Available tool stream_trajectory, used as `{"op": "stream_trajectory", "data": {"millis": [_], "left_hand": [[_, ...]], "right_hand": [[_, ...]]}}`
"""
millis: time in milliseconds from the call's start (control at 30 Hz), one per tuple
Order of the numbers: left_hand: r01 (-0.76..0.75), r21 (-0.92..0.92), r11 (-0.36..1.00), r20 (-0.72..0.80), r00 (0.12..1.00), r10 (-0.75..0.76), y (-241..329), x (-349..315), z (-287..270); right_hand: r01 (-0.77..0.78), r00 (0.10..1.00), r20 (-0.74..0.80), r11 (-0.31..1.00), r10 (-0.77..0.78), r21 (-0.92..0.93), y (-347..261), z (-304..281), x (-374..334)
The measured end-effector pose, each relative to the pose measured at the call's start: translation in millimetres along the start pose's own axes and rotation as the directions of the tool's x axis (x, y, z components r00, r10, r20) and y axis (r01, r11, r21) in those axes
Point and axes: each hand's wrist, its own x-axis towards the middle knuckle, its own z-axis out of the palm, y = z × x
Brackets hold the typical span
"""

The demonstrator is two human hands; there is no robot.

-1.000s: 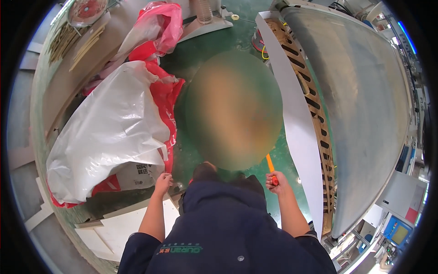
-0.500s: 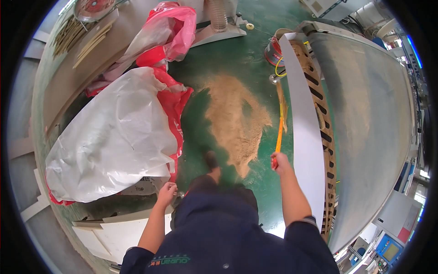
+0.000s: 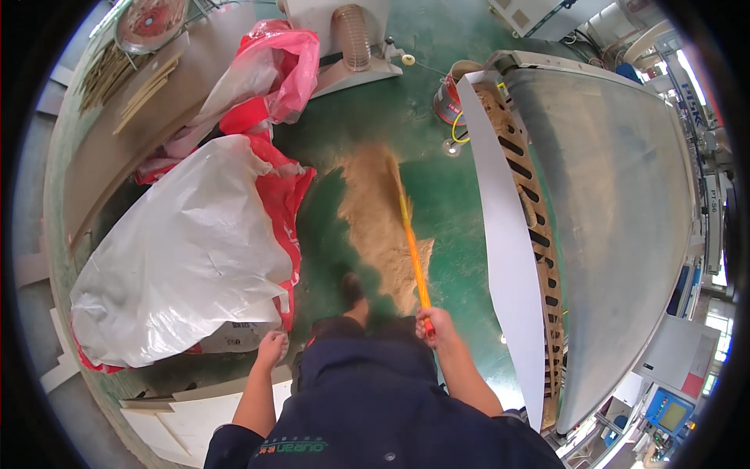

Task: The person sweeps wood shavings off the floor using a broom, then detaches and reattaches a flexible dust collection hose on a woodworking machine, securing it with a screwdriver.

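Orange pole (image 3: 415, 258) has swung left across tan powder (image 3: 363, 205), right hand (image 3: 441, 323) wrapped around it, left hand (image 3: 271, 349) curled, grip unclear.

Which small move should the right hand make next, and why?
Probably a short leftward sweep: the right hand grips the orange handle, whose far end reaches over the tan powder, and more powder lies to its left.

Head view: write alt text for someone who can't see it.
The right hand grips an orange pole angled over tan dust on a green floor. The left hand, curled, is by a large white-and-red bag.
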Motion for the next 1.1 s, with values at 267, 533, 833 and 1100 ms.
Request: {"op": "stream_trajectory", "data": {"millis": [267,533,833,1100], "left_hand": [[-0.303,-0.023,0.953,0.082,0.949,0.304,60,-12,53],[-0.238,0.165,0.957,0.064,0.971,0.23,-24,-45,28],[-0.052,0.316,0.947,0.135,0.991,0.009,-28,-50,30],[-0.359,0.445,0.82,0.307,0.922,0.237,81,-57,119]], "right_hand": [[0.098,0.986,-0.125,0.987,-0.115,-0.131,-3,-50,6],[-0.059,0.997,-0.069,0.974,0.045,-0.219,29,-99,23],[0.058,0.983,0.147,0.945,-0.11,0.321,152,-200,-91],[0.136,0.99,-0.089,0.901,-0.109,0.412,184,-253,-99]]}}
